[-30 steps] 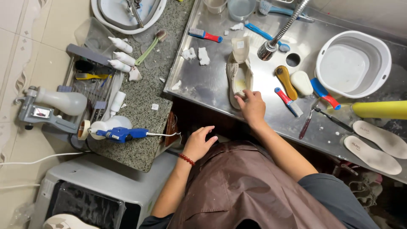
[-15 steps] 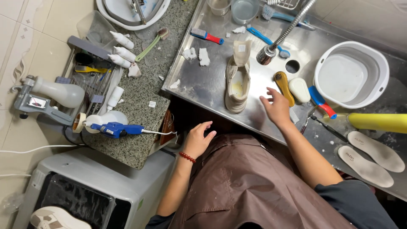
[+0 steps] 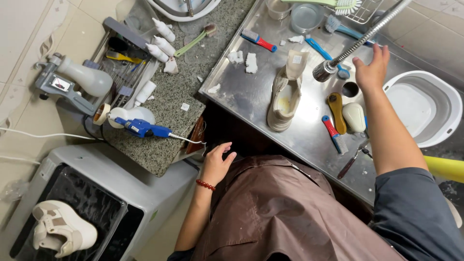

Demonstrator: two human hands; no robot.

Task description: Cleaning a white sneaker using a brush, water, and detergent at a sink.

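I am looking down at a steel sink counter [image 3: 251,96] from above. My right hand [image 3: 371,70] reaches out over it with the fingers spread and loose, gripping nothing; the fingertips are just beside the flexible metal faucet hose [image 3: 367,36], whose spray head [image 3: 324,71] hangs a little to the left of my hand. I cannot tell whether I touch the hose. Just below my hand is the round drain hole [image 3: 350,89], and to the right sits a white oval basin [image 3: 425,107].

My left hand [image 3: 216,163] rests low, against the front edge of the counter by my brown apron [image 3: 285,212], fingers bent and open, empty. A red bead bracelet [image 3: 206,185] circles that wrist.

A beige high-top shoe [image 3: 285,94] lies on the steel, well to the left of my right hand, its opening facing up. Near it lie a red and blue brush [image 3: 333,133], a brown-handled brush [image 3: 336,111] and a pale soap-shaped block [image 3: 355,117]. On the granite ledge [image 3: 164,145] to the left rests a blue glue gun [image 3: 140,127].
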